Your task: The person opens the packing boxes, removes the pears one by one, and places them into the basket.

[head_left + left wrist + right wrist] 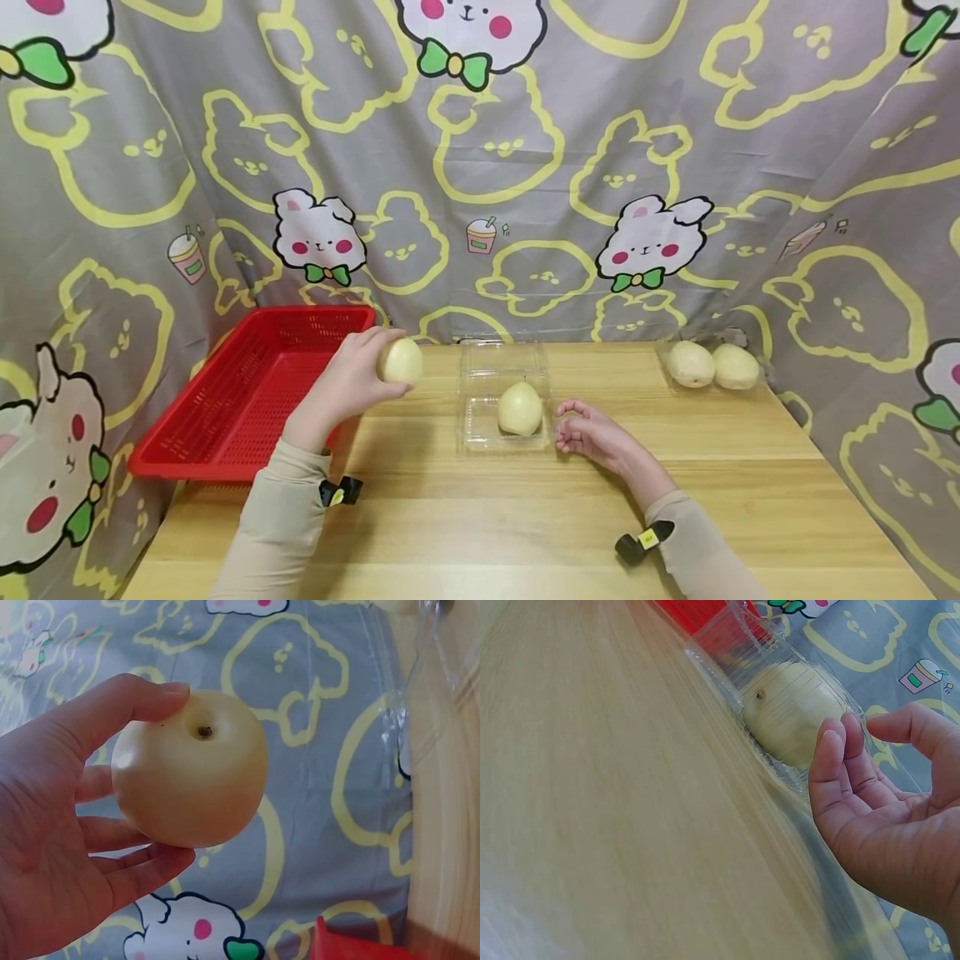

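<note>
My left hand (pixel 352 375) grips a pale yellow pear (pixel 402 362) above the table, beside the right rim of the red basket. In the left wrist view, thumb and fingers wrap this pear (pixel 191 776), whose dark-centred hollow faces the camera. A clear plastic box (pixel 474 433) with its lid folded back lies on the table. One pear (pixel 520 408) sits in the right part of that box. Just right of the box is my right hand (pixel 596 437), its fingers loosely curled with nothing in them. The right wrist view has those fingers close by the boxed pear (pixel 791 712).
A red perforated basket (pixel 247 400) stands at the left, slanting along the table edge. At the back right, two more pears (pixel 692 365) sit in clear plastic. A patterned grey curtain (pixel 517 167) hangs behind and around the wooden table (pixel 480 533).
</note>
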Demonstrator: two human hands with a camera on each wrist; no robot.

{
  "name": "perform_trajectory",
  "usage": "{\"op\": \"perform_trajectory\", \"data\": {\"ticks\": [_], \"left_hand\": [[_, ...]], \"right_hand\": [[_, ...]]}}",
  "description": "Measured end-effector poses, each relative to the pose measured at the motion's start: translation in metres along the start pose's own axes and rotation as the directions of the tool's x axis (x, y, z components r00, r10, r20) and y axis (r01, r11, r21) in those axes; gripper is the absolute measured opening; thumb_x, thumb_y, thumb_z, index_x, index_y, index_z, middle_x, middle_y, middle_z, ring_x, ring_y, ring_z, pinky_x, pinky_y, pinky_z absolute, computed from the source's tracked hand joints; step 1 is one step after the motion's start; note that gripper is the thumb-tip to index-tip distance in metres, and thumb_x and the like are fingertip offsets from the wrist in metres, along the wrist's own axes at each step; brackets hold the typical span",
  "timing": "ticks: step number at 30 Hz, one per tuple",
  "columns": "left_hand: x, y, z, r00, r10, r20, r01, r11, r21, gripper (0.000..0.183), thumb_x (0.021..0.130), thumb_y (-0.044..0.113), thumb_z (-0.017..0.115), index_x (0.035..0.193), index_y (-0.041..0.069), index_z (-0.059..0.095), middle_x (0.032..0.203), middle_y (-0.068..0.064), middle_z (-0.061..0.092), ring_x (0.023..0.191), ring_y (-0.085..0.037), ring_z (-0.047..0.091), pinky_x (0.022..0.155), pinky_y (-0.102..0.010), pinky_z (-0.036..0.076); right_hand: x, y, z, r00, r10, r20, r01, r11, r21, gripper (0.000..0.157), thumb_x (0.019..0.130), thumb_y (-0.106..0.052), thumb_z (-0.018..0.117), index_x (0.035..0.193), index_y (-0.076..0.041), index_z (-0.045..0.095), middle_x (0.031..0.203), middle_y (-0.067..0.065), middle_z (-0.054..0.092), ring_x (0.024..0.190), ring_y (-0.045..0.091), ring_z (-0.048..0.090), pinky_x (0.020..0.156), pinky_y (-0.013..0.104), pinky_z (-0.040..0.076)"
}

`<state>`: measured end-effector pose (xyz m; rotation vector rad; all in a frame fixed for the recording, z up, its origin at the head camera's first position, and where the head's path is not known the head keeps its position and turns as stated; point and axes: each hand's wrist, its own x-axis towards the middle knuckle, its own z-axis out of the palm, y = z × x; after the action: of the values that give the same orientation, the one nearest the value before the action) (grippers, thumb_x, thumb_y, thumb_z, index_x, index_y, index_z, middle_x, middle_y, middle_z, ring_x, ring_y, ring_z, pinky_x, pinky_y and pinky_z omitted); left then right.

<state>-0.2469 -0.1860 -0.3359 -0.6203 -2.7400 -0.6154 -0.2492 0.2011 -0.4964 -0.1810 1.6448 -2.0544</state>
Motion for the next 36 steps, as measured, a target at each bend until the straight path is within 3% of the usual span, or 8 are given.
{"op": "perform_trajectory", "data": {"ticks": [10,17,28,36], "left_hand": [[-0.001,-0.012,-0.013,1.000,0.010,-0.027,-0.009,0.999,0.031,0.070,0.070,0.029,0.085,0.130,0.009,0.055,0.124,-0.013,0.058,0.110,-0.036,0.050,0.086,-0.054,0.051],[-0.002,-0.021,-0.025,1.000,-0.022,-0.021,0.023,0.999,0.043,0.073,0.071,0.027,0.085,0.133,0.008,0.053,0.130,-0.015,0.056,0.113,-0.038,0.049,0.087,-0.056,0.051],[-0.002,-0.037,-0.046,0.998,-0.046,-0.031,0.046,0.999,0.000,0.068,0.074,0.027,0.083,0.133,0.010,0.053,0.128,-0.015,0.057,0.114,-0.037,0.048,0.087,-0.058,0.049],[-0.003,-0.054,-0.053,0.993,-0.117,-0.023,0.117,0.993,-0.023,0.073,0.075,0.037,0.082,0.137,0.013,0.051,0.130,-0.016,0.055,0.115,-0.037,0.046,0.084,-0.058,0.049]], "right_hand": [[-0.001,0.001,0.001,1.000,0.006,-0.008,-0.006,1.000,-0.007,0.026,0.091,0.004,0.048,0.111,-0.008,0.040,0.078,0.001,0.061,0.071,0.011,0.062,0.066,0.022,0.053],[-0.001,0.001,0.001,1.000,0.009,-0.005,-0.009,1.000,-0.008,0.025,0.091,0.004,0.047,0.111,-0.008,0.040,0.078,0.001,0.062,0.070,0.012,0.062,0.067,0.023,0.053],[-0.002,-0.001,0.002,1.000,0.004,0.006,-0.004,1.000,-0.003,0.025,0.091,0.003,0.048,0.111,-0.008,0.040,0.078,0.000,0.062,0.071,0.011,0.062,0.066,0.022,0.053],[-0.002,0.000,0.001,1.000,0.006,-0.011,-0.006,1.000,-0.009,0.025,0.091,0.003,0.049,0.111,-0.009,0.041,0.078,0.001,0.062,0.071,0.012,0.062,0.067,0.023,0.053]]}}
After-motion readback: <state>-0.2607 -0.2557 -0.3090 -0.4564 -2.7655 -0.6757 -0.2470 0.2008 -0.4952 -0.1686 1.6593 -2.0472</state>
